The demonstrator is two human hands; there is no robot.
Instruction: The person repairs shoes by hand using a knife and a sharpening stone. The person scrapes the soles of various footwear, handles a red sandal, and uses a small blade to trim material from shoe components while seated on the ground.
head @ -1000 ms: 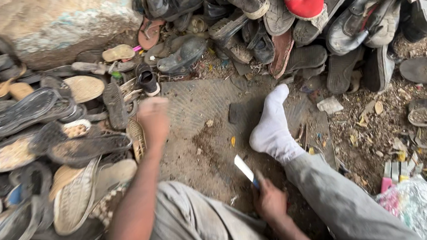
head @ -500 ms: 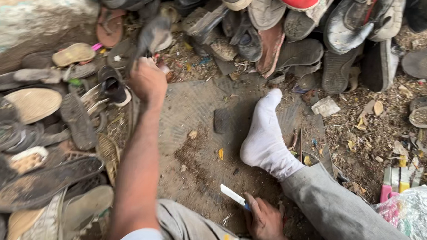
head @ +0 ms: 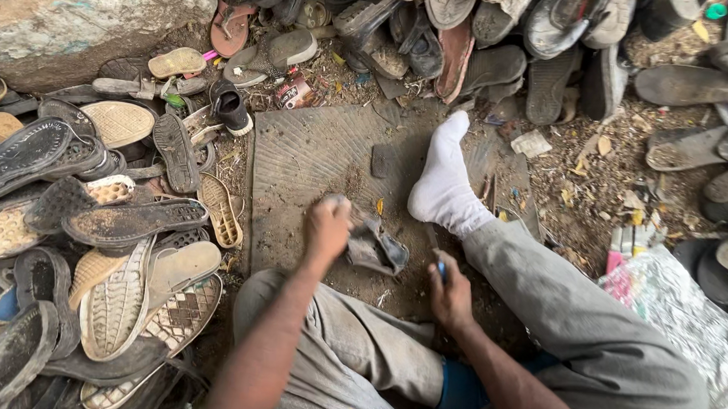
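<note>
Dirt ground under piles of shoe soles point(head: 122, 217); ribbed rubber mat point(head: 300, 160) in the middle. Left hand point(head: 329, 228) clamps a worn dark shoe piece point(head: 374, 245) down on the mat, fingers wrapped over it. Right hand point(head: 450, 296) fisted on a blue-handled knife point(head: 437, 258), blade mostly hidden behind the shoe piece. White-socked foot point(head: 444, 184) rests just beside.

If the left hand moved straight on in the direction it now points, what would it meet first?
The left hand points away from the body, over the ribbed mat. It already grips a worn shoe. Beyond lies bare mat, then probably the small crumpled packet near the shoe pile; depth is unclear.
</note>
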